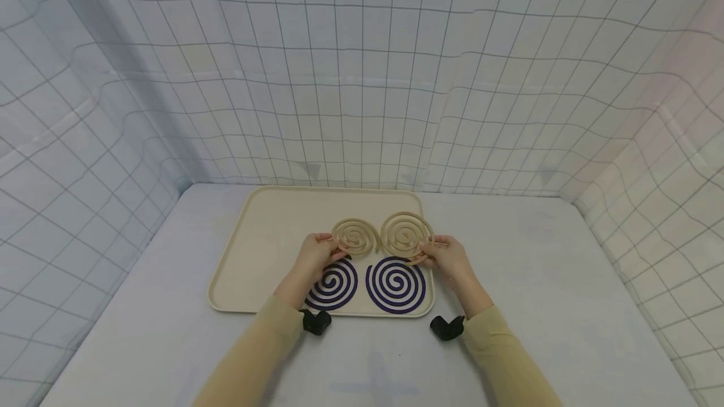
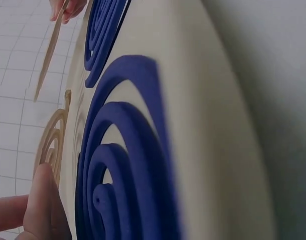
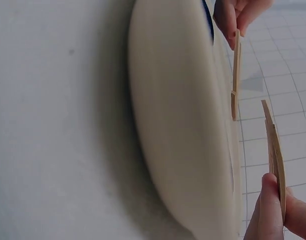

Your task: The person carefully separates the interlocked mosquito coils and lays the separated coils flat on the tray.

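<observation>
My left hand (image 1: 312,261) pinches a tan mosquito coil (image 1: 355,237) by its left edge, holding it above the tray (image 1: 266,250). Another tan mosquito coil (image 1: 405,236) is gripped by my right hand (image 1: 450,260) at its right side, its outer end reaching down and left below the fingers. In the right wrist view this coil (image 3: 276,155) appears edge-on between thumb and fingers. Two dark blue mosquito coils lie flat on the tray's right half. The left one (image 1: 332,281) is partly hidden by my left hand; the right one (image 1: 398,280) is overlapped along its top.
The cream tray has a raised rim and sits on a white table (image 1: 526,281). White grid-patterned curtains (image 1: 362,80) stand behind and at both sides. Black straps (image 1: 315,322) are at both wrists, next to yellow sleeves (image 1: 254,350).
</observation>
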